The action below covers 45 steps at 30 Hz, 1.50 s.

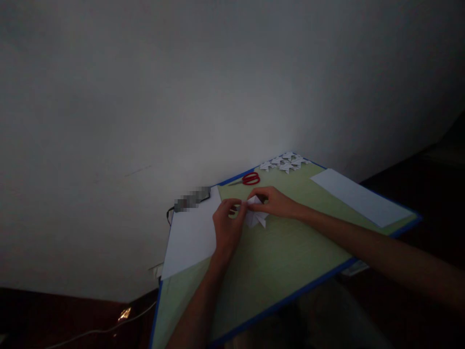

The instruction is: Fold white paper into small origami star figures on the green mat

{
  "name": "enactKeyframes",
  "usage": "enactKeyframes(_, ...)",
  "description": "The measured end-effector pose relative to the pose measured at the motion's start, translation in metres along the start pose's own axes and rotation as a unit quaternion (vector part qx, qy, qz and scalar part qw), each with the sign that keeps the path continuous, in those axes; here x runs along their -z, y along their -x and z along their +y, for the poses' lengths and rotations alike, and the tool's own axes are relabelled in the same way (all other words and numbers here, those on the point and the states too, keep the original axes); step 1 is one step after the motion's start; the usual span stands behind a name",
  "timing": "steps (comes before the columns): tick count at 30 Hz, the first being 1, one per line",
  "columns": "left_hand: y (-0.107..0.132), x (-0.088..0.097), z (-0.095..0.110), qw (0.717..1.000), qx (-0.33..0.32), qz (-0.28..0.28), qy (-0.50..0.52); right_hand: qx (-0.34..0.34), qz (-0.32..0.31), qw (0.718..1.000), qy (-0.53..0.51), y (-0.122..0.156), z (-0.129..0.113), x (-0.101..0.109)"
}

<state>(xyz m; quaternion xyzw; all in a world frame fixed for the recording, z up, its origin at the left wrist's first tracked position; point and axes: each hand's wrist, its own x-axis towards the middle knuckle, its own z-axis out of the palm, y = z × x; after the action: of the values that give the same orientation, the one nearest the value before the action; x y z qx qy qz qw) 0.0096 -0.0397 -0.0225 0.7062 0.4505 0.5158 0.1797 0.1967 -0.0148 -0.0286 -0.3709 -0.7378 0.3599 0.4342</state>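
Near the middle of the green tabletop (286,261), a small white folded paper figure (257,218) with pointed flaps is held between both hands. My left hand (229,220) pinches its left edge with thumb and fingers. From the right, my right hand (272,201) grips the upper part of the same paper, fingers bent over it. The fingertips of the two hands almost meet, and they hide some of the folds. Behind the hands lie scissors (250,179) with red handles, their blades pointing left.
Several white folded paper figures (286,166) sit at the far corner. A white paper strip (359,196) lies along the right side, and a large white sheet (192,237) on the left. A partly blurred dark object (192,198) rests on that sheet, by the wall (163,97).
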Motion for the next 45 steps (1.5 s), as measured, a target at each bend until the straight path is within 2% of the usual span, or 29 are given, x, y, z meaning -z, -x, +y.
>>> enactKeyframes(36,-0.0010,0.0007,0.0028,0.999,0.013,-0.013,0.051,-0.017,0.015,1.000,0.008,0.0000,0.0012,0.0024)
enactKeyframes(45,-0.0012,0.0005,0.0003,1.000,-0.005,-0.015,0.024,-0.018,0.015,1.000,0.007,0.0001,0.0010,0.0024)
